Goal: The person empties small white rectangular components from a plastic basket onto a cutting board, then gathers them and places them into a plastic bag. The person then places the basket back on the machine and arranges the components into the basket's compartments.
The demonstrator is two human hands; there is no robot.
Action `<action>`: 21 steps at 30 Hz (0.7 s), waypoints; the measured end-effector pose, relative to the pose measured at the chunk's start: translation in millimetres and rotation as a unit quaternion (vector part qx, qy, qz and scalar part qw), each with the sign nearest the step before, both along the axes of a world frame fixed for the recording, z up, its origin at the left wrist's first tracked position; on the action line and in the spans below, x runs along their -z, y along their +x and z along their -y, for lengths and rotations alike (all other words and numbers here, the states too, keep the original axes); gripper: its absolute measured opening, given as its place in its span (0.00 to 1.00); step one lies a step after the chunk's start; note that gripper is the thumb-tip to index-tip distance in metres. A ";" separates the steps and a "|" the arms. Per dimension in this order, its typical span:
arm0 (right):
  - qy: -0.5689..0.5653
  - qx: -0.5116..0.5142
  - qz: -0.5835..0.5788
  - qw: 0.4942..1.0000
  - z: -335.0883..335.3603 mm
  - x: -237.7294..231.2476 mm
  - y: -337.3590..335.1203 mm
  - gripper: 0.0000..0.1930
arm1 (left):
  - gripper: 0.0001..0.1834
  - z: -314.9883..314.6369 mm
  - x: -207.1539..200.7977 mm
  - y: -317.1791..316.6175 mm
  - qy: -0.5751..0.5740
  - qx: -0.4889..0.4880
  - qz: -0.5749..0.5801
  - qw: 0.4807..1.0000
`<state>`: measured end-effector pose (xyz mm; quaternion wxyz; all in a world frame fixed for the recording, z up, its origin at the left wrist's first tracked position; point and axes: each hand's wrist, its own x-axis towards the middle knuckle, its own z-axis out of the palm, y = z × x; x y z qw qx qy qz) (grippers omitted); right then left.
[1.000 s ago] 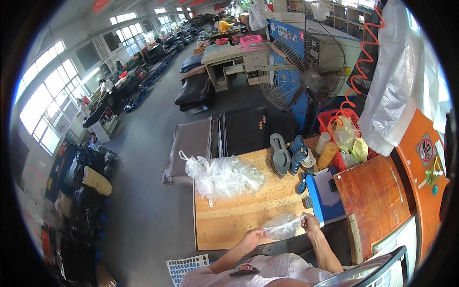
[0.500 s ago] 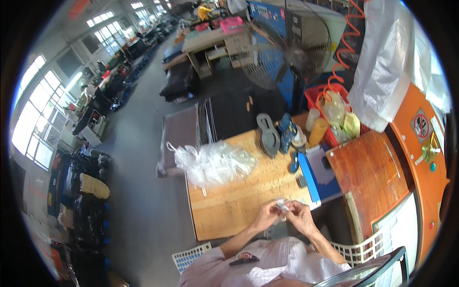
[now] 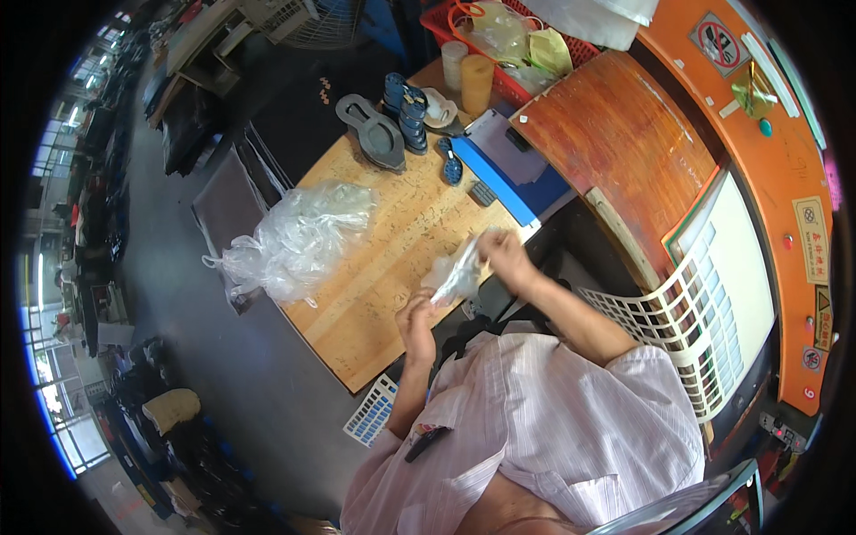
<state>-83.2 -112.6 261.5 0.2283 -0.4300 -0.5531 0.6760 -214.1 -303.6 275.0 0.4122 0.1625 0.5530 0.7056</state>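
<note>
Heap of clear bags [image 3: 299,236] on wooden table [image 3: 374,303]; dark shoe soles [image 3: 379,134]; red basket [image 3: 522,76]; white crate [image 3: 704,312].

Table [image 3: 383,267]: stood in front of the person, running from near to far.
Heap of bags [image 3: 299,236]: lay on the table's left side.
Small bag [image 3: 456,275]: was held between the left hand [image 3: 415,321] and the right hand [image 3: 501,254], over the table's near right edge.
Shoe soles [image 3: 392,120]: lay at the table's far end.
Basket [image 3: 691,312]: stood right of the person.
Crate [image 3: 517,53]: sat far right, beyond the soles.
</note>
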 end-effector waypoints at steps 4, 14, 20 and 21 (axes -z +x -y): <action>-0.144 0.071 0.092 0.983 -28.2 45.7 -3.2 0.05 | 0.12 32.3 26.6 -2.2 -0.007 -0.008 0.166 0.986; -0.118 -0.171 -0.021 0.978 -10.1 -41.1 18.7 0.08 | 0.17 -3.7 -21.1 -14.7 0.028 0.070 0.048 0.996; -0.022 -0.155 0.006 0.988 12.3 -82.1 13.9 0.10 | 0.19 -24.9 -29.4 1.4 0.045 0.119 -0.024 0.992; -0.023 -0.157 -0.002 0.987 13.2 -82.9 14.7 0.09 | 0.19 -24.3 -28.9 0.3 0.033 0.102 -0.041 0.993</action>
